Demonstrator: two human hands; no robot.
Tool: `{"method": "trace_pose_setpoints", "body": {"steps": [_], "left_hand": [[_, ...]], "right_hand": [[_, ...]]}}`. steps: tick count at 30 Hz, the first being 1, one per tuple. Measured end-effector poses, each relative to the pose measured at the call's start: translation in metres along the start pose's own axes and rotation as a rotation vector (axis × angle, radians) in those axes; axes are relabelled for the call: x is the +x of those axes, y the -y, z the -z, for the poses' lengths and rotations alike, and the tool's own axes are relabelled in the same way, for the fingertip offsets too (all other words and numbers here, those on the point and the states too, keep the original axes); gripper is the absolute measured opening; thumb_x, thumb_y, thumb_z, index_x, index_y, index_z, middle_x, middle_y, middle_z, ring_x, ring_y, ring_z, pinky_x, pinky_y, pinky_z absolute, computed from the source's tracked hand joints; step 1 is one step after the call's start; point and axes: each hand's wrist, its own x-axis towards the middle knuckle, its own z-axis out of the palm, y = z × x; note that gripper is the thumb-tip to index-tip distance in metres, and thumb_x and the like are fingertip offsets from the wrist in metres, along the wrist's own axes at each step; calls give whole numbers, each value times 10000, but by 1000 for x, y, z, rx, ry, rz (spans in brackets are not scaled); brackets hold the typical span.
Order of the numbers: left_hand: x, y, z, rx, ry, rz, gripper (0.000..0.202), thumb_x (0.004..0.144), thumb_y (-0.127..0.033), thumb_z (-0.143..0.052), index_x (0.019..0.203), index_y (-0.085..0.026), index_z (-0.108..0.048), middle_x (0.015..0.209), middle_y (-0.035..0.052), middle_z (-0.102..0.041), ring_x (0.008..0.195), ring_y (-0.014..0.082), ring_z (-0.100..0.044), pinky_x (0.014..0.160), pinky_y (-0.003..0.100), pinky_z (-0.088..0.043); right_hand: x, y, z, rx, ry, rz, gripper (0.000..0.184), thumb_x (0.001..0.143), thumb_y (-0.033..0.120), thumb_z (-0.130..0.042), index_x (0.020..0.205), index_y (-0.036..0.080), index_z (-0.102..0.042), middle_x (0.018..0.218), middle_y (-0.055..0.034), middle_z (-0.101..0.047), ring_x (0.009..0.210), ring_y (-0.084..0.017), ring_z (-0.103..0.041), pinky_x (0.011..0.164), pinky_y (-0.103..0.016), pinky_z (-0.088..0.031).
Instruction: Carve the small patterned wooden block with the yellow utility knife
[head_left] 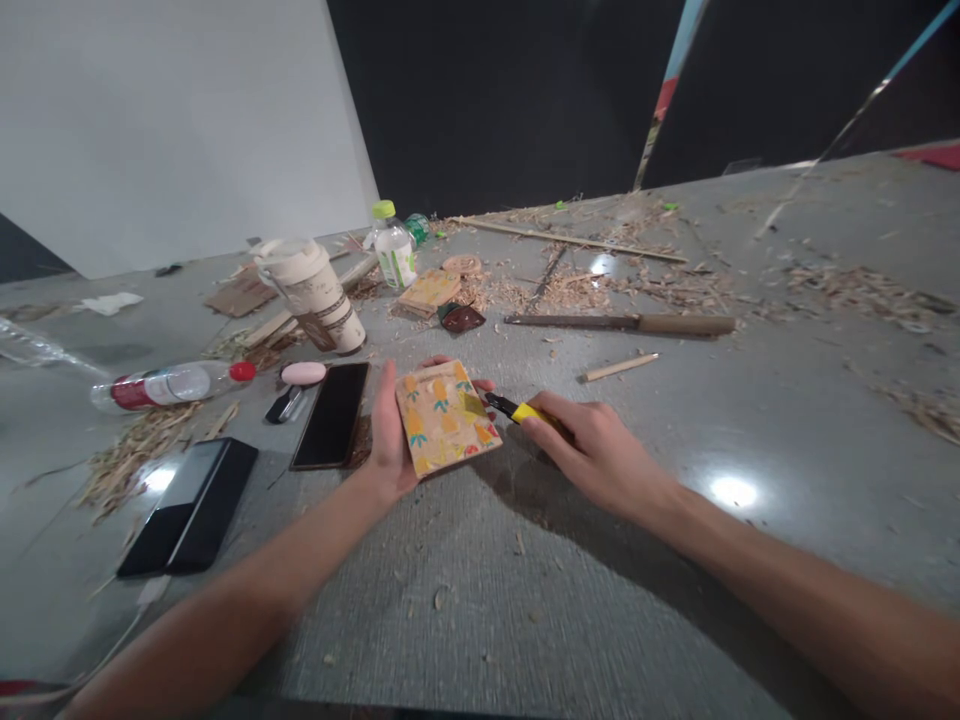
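Observation:
A square wooden board (444, 418) painted with pineapples lies tilted in my left hand (388, 430). The thumb presses its left edge and fingertips show past its far and right edges. My right hand (581, 430) is wrapped round a yellow and black utility knife (541, 420). The knife's black tip points at the board's right edge; whether it touches the wood, I cannot tell. Just left of my left hand lies a dark smartphone (331, 416). Beyond the board, a small dark red and green packet (461, 317) rests on the table.
A paper cup (311, 295), a green-capped bottle (394, 248) and a patterned block (430, 292) stand behind. A long wooden-handled blade (622, 323) and a pencil-like stick (619, 367) lie right. At left are a fallen red-capped bottle (176, 383) and a black device (191, 508). Wood shavings are scattered around.

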Motion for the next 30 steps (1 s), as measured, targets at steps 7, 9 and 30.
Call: {"method": "trace_pose_setpoints", "body": {"steps": [7,9,30], "left_hand": [[-1,0,0,25,-10,-4,651,1043,-707,-278,1097,-205,-689,1011,140,-790,918,313,-760,861,520,-606],[-1,0,-1,36,-20,3,662,1040,-713,-280,1117,-207,-701,1003,147,-790,918,320,-760,859,526,-609],[-2,0,-3,20,-17,20,748,1032,-732,-242,1159,-171,-719,1135,205,-777,940,355,-756,877,567,-589]], "right_hand": [[0,1,1,0,0,7,425,1113,544,-406,857,227,-527,672,36,-537,597,-117,-459,603,-310,-293],[0,1,1,3,3,9,427,1113,541,-405,850,226,-524,671,35,-538,596,-116,-458,602,-307,-290],[0,0,0,-9,11,7,420,1111,541,-402,891,223,-567,658,34,-524,586,-125,-456,592,-308,-283]]}}
